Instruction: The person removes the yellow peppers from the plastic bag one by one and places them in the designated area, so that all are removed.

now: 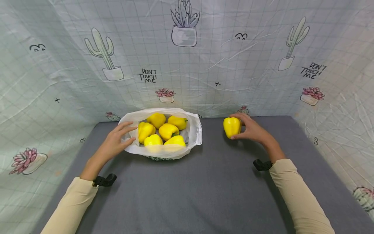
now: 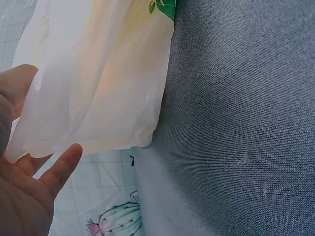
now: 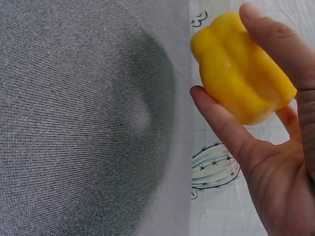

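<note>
A white plastic bag (image 1: 198, 130) with its mouth wide apart stands at the left back of the table, with several yellow bell peppers (image 1: 168, 131) inside. At its left rim is my left hand (image 1: 117, 138), fingers spread and loosely bent against the plastic; the left wrist view shows the bag's side (image 2: 123, 98) by the thumb and fingers. Over to the right, my right hand (image 1: 252, 129) holds one yellow bell pepper (image 1: 231, 127) between thumb and fingers. Seen from the right wrist, this pepper (image 3: 236, 69) is tilted and above the table surface.
A dark grey cloth (image 1: 187, 195) covers the table. Behind and at both sides hangs a pale curtain (image 1: 204, 65) printed with cacti and lettering. Each wrist wears a black band, the left (image 1: 105, 180) and the right (image 1: 262, 164).
</note>
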Demonstrator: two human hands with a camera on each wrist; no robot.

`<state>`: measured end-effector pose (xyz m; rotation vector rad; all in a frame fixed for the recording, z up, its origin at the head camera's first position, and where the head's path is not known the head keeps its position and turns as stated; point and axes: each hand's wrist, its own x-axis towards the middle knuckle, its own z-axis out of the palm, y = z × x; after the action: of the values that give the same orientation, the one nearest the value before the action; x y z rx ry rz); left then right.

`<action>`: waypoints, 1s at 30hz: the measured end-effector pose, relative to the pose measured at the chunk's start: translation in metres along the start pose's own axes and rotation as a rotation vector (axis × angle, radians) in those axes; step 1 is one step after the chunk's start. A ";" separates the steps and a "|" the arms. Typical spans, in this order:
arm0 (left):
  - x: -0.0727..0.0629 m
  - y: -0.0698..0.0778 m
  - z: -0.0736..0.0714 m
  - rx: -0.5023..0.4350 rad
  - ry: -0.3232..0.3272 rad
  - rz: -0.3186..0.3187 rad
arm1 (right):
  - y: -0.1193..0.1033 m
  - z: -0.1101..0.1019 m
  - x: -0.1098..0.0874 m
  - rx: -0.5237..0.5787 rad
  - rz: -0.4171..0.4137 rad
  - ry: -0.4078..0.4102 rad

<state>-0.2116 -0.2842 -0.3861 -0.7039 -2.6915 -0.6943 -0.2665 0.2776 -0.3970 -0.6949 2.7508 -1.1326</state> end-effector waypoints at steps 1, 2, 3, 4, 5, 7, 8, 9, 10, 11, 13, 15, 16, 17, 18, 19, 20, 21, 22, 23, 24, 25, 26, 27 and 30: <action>0.000 0.000 0.000 0.000 -0.001 0.001 | 0.000 0.000 0.000 -0.011 0.001 0.000; 0.000 0.000 0.000 0.001 -0.001 0.002 | 0.000 0.001 0.001 -0.023 0.001 0.001; 0.000 0.000 0.000 0.002 -0.003 0.001 | 0.001 0.001 0.001 -0.034 0.000 0.005; 0.000 0.000 0.000 0.004 -0.003 0.001 | 0.001 0.002 0.001 -0.044 -0.001 0.010; 0.000 0.000 0.000 0.003 -0.003 -0.001 | 0.001 0.002 0.002 -0.051 -0.003 0.016; 0.000 0.000 0.000 0.005 -0.004 -0.003 | 0.001 0.003 0.002 -0.060 -0.007 0.026; 0.000 0.000 0.000 0.007 -0.004 -0.005 | 0.001 0.004 0.003 -0.068 -0.011 0.031; 0.000 0.000 0.000 0.010 -0.005 -0.006 | 0.001 0.004 0.003 -0.073 -0.016 0.035; 0.000 0.000 0.000 0.011 -0.004 -0.008 | 0.001 0.004 0.003 -0.079 -0.019 0.039; 0.000 -0.001 0.000 0.012 -0.005 -0.008 | 0.001 0.005 0.003 -0.084 -0.021 0.043; -0.001 -0.001 0.000 0.013 -0.007 -0.011 | 0.001 0.005 0.004 -0.095 -0.026 0.051; -0.001 -0.002 -0.001 0.015 -0.010 -0.012 | 0.001 0.006 0.005 -0.105 -0.030 0.057; -0.001 -0.002 -0.001 0.014 -0.010 -0.015 | 0.002 0.007 0.005 -0.107 -0.032 0.056; -0.002 -0.002 -0.001 0.015 -0.010 -0.020 | 0.002 0.007 0.006 -0.102 -0.034 0.053; -0.002 -0.003 -0.001 0.018 -0.008 -0.024 | 0.002 0.008 0.006 -0.098 -0.035 0.048; -0.003 -0.003 -0.001 0.021 -0.006 -0.029 | 0.003 0.008 0.007 -0.095 -0.035 0.044; -0.003 -0.003 -0.002 0.023 -0.005 -0.032 | 0.003 0.008 0.008 -0.089 -0.035 0.040; -0.003 -0.003 -0.002 0.025 -0.003 -0.037 | 0.004 0.009 0.008 -0.080 -0.032 0.035; -0.003 -0.003 -0.002 0.027 -0.003 -0.041 | 0.004 0.009 0.009 -0.069 -0.029 0.031; -0.003 -0.003 -0.002 0.030 -0.004 -0.042 | 0.005 0.009 0.009 -0.058 -0.025 0.029; -0.002 -0.003 -0.002 0.032 -0.007 -0.042 | 0.006 0.008 0.010 -0.051 -0.019 0.028; -0.002 -0.003 -0.001 0.033 -0.010 -0.043 | 0.007 0.008 0.010 -0.042 -0.015 0.028; -0.001 -0.003 -0.001 0.036 -0.011 -0.044 | 0.008 0.008 0.010 -0.033 -0.010 0.025; -0.001 -0.003 -0.001 0.038 -0.013 -0.046 | 0.010 0.007 0.010 -0.025 -0.005 0.020; 0.000 -0.004 0.000 0.041 -0.013 -0.045 | 0.016 0.008 0.012 0.012 0.025 -0.011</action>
<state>-0.2132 -0.2873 -0.3872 -0.6413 -2.7329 -0.6461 -0.2811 0.2773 -0.4130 -0.6620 2.7335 -1.1353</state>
